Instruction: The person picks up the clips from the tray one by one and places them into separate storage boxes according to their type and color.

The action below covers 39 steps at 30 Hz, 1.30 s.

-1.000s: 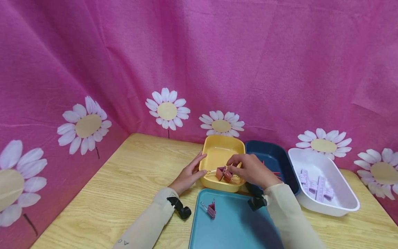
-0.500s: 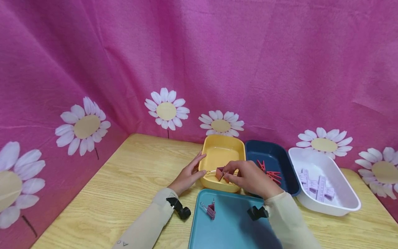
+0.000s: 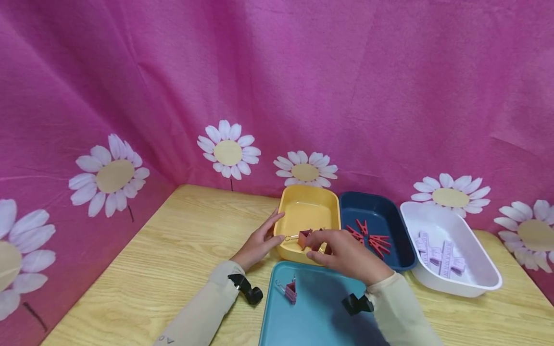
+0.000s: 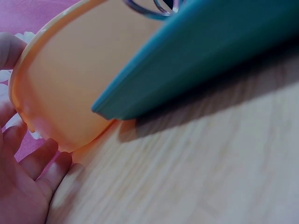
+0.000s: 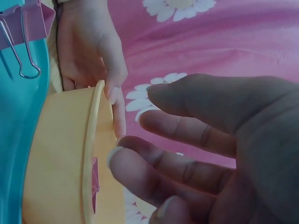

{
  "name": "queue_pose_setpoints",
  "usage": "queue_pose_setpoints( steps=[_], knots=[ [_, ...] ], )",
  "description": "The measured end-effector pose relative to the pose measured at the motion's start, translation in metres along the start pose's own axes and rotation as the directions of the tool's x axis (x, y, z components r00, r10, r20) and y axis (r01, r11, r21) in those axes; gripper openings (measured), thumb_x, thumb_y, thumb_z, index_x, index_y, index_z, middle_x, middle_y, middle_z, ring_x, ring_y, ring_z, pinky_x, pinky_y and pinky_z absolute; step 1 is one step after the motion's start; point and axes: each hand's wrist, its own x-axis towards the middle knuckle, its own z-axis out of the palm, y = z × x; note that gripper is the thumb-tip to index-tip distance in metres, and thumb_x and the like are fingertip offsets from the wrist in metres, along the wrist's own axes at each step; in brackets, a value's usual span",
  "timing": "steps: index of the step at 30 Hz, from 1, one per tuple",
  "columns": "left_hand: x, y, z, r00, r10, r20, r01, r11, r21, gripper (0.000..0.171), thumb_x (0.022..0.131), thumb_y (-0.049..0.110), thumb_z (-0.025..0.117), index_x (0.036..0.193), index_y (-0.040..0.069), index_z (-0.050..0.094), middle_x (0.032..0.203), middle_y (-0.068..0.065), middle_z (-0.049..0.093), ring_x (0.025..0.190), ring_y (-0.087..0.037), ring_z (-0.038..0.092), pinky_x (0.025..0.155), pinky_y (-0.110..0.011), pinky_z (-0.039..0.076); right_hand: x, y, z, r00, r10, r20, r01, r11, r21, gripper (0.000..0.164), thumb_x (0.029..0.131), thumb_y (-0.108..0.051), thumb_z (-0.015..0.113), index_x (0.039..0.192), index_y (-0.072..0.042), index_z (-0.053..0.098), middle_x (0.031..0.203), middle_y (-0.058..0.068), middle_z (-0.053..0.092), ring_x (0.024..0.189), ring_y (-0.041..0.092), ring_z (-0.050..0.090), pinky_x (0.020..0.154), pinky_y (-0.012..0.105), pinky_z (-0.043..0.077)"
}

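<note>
My left hand (image 3: 257,246) rests against the left side of the yellow bin (image 3: 307,213), its thumb at the rim and its fingers spread along the outer wall. Over the front right corner of that bin is my right hand (image 3: 346,252). In the right wrist view its fingers (image 5: 135,170) are loosely bent and nothing lies between them. Pink binder clips (image 3: 304,237) with wire handles lie in the front of the bin, partly hidden by the right hand. Another pink binder clip (image 3: 290,291) sits on the teal tray (image 3: 320,312) just in front.
A navy bin (image 3: 368,204) with several red clothespins (image 3: 379,244) stands right of the yellow one. Further right, a white bin (image 3: 480,269) holds lilac strips with ruled markings (image 3: 446,259). A pink flowered cloth (image 3: 346,96) hangs behind the wooden table (image 3: 173,259).
My right hand has come down and slightly toward me from the clips in the yellow bin, uncovering more red clothespins. My left hand stays at the bin. The view has shifted slightly.
</note>
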Motion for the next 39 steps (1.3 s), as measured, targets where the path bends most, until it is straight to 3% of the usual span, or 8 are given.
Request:
queue_pose_setpoints(
  steps=[8,16,26,33,39],
  knots=[
    [0.0,0.0,-0.001,1.0,0.003,0.005,-0.003,1.0,0.001,0.06,0.099,0.015,0.054,0.153,0.012,0.027,0.162,-0.006,0.004,0.144,-0.03,0.022,0.113,-0.039,0.028,-0.001,-0.007,0.006,0.998,-0.032,0.062,0.033,0.999,-0.017,0.028,0.084,-0.024,0.076,0.109,-0.013,0.067,0.088,-0.006,0.064,0.078,0.014,0.057,0.063,0.023,0.053],
    [0.001,0.0,-0.001,1.0,0.0,0.005,0.0,1.0,-0.005,0.061,0.099,0.015,0.055,0.153,0.012,0.027,0.162,-0.005,0.005,0.143,-0.029,0.025,0.113,-0.039,0.029,0.001,-0.019,0.015,0.989,0.022,0.147,-0.016,0.999,-0.043,0.04,0.081,-0.023,0.079,0.115,-0.008,0.066,0.101,0.003,0.069,0.089,0.02,0.063,0.071,0.024,0.055],
    [0.0,0.002,-0.002,1.0,0.003,0.01,-0.004,1.0,0.01,0.06,0.099,0.015,0.053,0.153,0.01,0.027,0.162,-0.005,0.005,0.144,-0.028,0.022,0.114,-0.04,0.027,0.004,-0.027,0.03,0.975,0.041,0.218,-0.021,0.995,-0.094,0.036,0.08,-0.021,0.079,0.112,-0.011,0.067,0.1,0.0,0.068,0.076,0.01,0.061,0.066,0.025,0.053],
    [-0.001,0.001,-0.003,1.0,0.0,0.014,0.0,1.0,0.009,0.06,0.099,0.017,0.054,0.153,0.011,0.028,0.162,-0.005,0.004,0.144,-0.028,0.023,0.114,-0.04,0.026,0.004,-0.031,0.037,0.96,0.075,0.271,-0.051,0.994,-0.096,0.033,0.078,-0.021,0.082,0.108,-0.018,0.069,0.101,-0.005,0.066,0.078,0.008,0.06,0.066,0.021,0.052],
    [-0.001,0.001,-0.001,1.0,-0.001,0.015,0.0,1.0,0.018,0.06,0.1,0.019,0.054,0.153,0.011,0.028,0.162,-0.004,0.005,0.144,-0.028,0.023,0.114,-0.04,0.026,0.004,-0.031,0.041,0.964,0.022,0.264,0.004,0.995,-0.098,0.031,0.076,-0.016,0.083,0.104,-0.018,0.07,0.101,-0.003,0.065,0.075,0.006,0.059,0.067,0.02,0.052]
  ],
)
